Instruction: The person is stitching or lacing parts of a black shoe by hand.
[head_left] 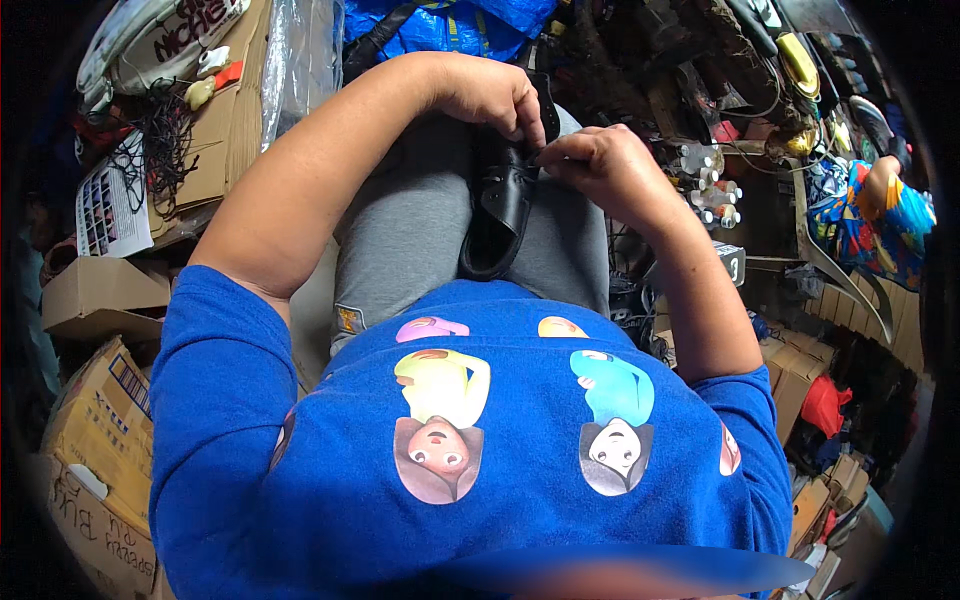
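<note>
A black leather shoe (505, 205) lies lengthwise between my thighs, its heel opening toward my belly and its front pointing away. My left hand (492, 98) is over the far part of the shoe, its fingertips pressed together in a pinch at the upper. My right hand (608, 172) comes in from the right, thumb and forefinger pinched close to the shoe's right edge. What is between either hand's fingertips is too small to make out. Grey trousers (400, 200) cover my legs under the shoe.
A blue plastic bag (450, 30) lies beyond my knees. Cardboard boxes (105, 300) and tangled black cords (165, 150) crowd the left. Small bottles (712, 190) stand at the right, near a curved strip (850, 275). Another person in colourful patterned clothing (850, 225) is at the far right.
</note>
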